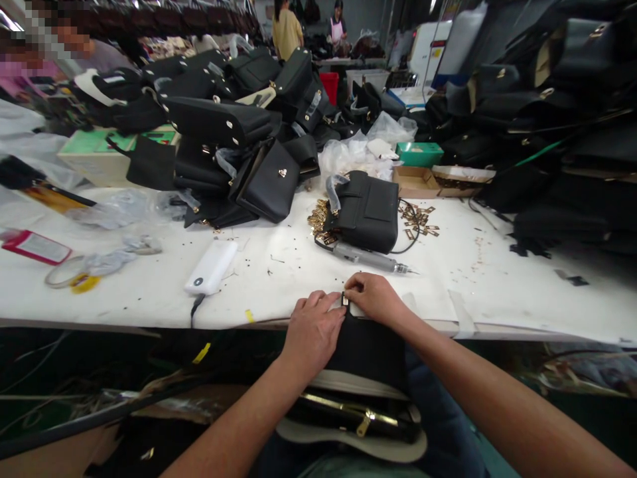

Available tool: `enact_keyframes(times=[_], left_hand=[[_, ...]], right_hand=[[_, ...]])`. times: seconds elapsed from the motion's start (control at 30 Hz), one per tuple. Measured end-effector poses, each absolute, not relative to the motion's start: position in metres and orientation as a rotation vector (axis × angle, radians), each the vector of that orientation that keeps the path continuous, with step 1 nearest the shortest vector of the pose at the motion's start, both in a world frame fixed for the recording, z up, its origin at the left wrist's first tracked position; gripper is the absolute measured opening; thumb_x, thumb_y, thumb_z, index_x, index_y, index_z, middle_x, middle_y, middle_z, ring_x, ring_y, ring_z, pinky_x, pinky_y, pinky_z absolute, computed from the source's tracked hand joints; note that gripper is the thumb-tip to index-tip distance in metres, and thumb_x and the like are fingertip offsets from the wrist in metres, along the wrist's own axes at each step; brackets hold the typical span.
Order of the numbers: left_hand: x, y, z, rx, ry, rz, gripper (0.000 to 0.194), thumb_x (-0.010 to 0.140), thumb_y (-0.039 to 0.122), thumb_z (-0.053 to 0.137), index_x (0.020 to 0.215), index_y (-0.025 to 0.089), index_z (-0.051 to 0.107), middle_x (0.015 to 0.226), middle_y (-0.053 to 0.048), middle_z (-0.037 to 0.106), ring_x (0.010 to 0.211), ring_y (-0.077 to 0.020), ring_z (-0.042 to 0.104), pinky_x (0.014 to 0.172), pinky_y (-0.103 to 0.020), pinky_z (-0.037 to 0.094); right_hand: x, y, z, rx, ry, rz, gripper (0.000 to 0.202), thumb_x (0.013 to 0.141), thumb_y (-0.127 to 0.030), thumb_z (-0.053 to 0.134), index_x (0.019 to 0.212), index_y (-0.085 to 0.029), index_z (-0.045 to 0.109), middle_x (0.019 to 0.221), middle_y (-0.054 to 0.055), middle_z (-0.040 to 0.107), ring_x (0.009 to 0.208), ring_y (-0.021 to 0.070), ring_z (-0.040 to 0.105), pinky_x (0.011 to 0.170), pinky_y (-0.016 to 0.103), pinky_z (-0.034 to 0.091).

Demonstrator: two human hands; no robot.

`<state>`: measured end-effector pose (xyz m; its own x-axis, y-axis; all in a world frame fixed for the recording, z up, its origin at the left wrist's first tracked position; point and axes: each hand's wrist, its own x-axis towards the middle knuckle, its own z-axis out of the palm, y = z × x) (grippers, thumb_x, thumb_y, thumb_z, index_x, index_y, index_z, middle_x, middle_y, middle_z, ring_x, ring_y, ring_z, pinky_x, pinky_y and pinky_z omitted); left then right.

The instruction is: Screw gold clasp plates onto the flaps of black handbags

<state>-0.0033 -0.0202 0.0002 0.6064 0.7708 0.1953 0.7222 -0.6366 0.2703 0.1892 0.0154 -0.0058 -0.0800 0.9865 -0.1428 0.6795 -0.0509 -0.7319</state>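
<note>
Black leather-look bag with a gold zip (368,348): lies over the lap, far end reaching onto the front edge of the long white-covered table (293,279), zipped mouth turned toward the body
Handling: looks fairly light and floppy, likely to sag or slide unless backed by the lap
Narrow black tab with a small gold rectangular plate (345,301): looks smooth, slippery and easily scratched; best taken by the side edges
Left hand (316,325): presses nearly straight fingers along the tab's left side; cannot tell about the thumb, hidden from view
Right hand (371,297): seems to pinch the tab's far end between thumb and forefinger, with other fingers curled
Grey pen-shaped electric screwdriver (368,257): lies just beyond both hands, limiting forward travel
Sideways room: extends left toward the white rounded power bank (212,267), wider to the right
</note>
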Motion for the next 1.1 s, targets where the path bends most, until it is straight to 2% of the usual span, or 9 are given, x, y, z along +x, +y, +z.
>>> enact_keyframes(times=[0.1, 0.23, 0.4, 0.53, 0.63, 0.7, 0.83, 1.0, 1.1], left_hand=[[-0.006, -0.016, -0.002, 2.707, 1.162, 0.470, 0.023, 0.099, 0.020, 0.054, 0.113, 0.024, 0.072, 0.135, -0.005, 0.066, 0.127, -0.0266, 0.054, 0.096, -0.046, 0.048], [-0.010, -0.012, -0.005, 2.702, 1.091, 0.436, 0.024, 0.100, 0.021, 0.053, 0.117, 0.023, 0.070, 0.134, -0.004, 0.068, 0.126, -0.0250, 0.057, 0.097, -0.045, 0.049], [-0.012, -0.012, -0.005, 2.696, 1.086, 0.428, 0.024, 0.100, 0.022, 0.053, 0.117, 0.024, 0.070, 0.135, -0.003, 0.068, 0.126, -0.0252, 0.058, 0.096, -0.046, 0.048], [-0.011, -0.012, -0.004, 2.693, 1.091, 0.424, 0.025, 0.100, 0.021, 0.053, 0.117, 0.024, 0.070, 0.135, -0.003, 0.068, 0.126, -0.0258, 0.058, 0.095, -0.047, 0.047], [-0.011, -0.012, -0.003, 2.697, 1.094, 0.436, 0.024, 0.099, 0.021, 0.054, 0.116, 0.024, 0.071, 0.134, -0.004, 0.069, 0.126, -0.0254, 0.058, 0.094, -0.046, 0.048], [-0.011, -0.012, -0.002, 2.700, 1.093, 0.440, 0.024, 0.099, 0.021, 0.054, 0.115, 0.024, 0.071, 0.133, -0.004, 0.069, 0.125, -0.0249, 0.059, 0.094, -0.046, 0.048], [-0.011, -0.012, -0.004, 2.702, 1.094, 0.445, 0.023, 0.100, 0.022, 0.053, 0.115, 0.024, 0.070, 0.132, -0.003, 0.070, 0.125, -0.0251, 0.058, 0.094, -0.046, 0.047], [-0.012, -0.012, -0.005, 2.699, 1.093, 0.453, 0.024, 0.099, 0.022, 0.054, 0.116, 0.025, 0.070, 0.133, -0.003, 0.069, 0.125, -0.0254, 0.058, 0.093, -0.046, 0.047], [-0.013, -0.011, -0.003, 2.697, 1.084, 0.438, 0.025, 0.100, 0.022, 0.052, 0.116, 0.025, 0.070, 0.135, -0.003, 0.068, 0.125, -0.0261, 0.058, 0.092, -0.046, 0.047]], right_hand=[[0.190, 0.015, -0.010, -1.753, -1.810, 0.910, 0.009, 0.084, -0.023, 0.068, 0.086, -0.019, 0.076, 0.082, 0.003, 0.074, 0.075, 0.0168, 0.064, 0.069, 0.027, 0.042], [0.192, 0.016, -0.007, -1.707, -1.854, 0.936, 0.015, 0.087, -0.020, 0.062, 0.081, -0.019, 0.076, 0.083, 0.003, 0.075, 0.077, 0.0167, 0.065, 0.071, 0.026, 0.043], [0.192, 0.016, -0.002, -1.807, -1.620, 1.170, 0.022, 0.092, -0.023, 0.052, 0.095, -0.018, 0.073, 0.064, -0.001, 0.068, 0.050, 0.0135, 0.058, 0.055, 0.025, 0.041], [0.191, 0.016, -0.008, -1.722, -1.730, 1.016, 0.013, 0.086, -0.026, 0.064, 0.088, -0.018, 0.075, 0.076, 0.002, 0.073, 0.065, 0.0154, 0.064, 0.063, 0.025, 0.044], [0.190, 0.017, -0.014, -1.697, -1.797, 0.881, 0.016, 0.086, -0.019, 0.060, 0.085, -0.018, 0.075, 0.082, 0.003, 0.075, 0.075, 0.0166, 0.066, 0.071, 0.026, 0.044], [0.190, 0.017, -0.015, -1.722, -1.773, 0.878, 0.020, 0.087, -0.018, 0.055, 0.088, -0.018, 0.076, 0.082, 0.003, 0.075, 0.074, 0.0163, 0.065, 0.070, 0.026, 0.044], [0.189, 0.016, -0.012, -1.752, -1.770, 0.895, 0.017, 0.086, -0.028, 0.065, 0.095, -0.017, 0.075, 0.079, 0.003, 0.074, 0.068, 0.0163, 0.064, 0.067, 0.026, 0.043], [0.187, 0.016, -0.015, -1.749, -1.835, 0.803, 0.020, 0.085, -0.014, 0.057, 0.093, -0.018, 0.075, 0.082, 0.003, 0.073, 0.075, 0.0164, 0.064, 0.072, 0.026, 0.044], [0.187, 0.013, -0.013, -1.768, -1.820, 0.771, 0.023, 0.083, -0.011, 0.056, 0.094, -0.017, 0.075, 0.079, 0.002, 0.071, 0.073, 0.0159, 0.063, 0.071, 0.026, 0.043]])
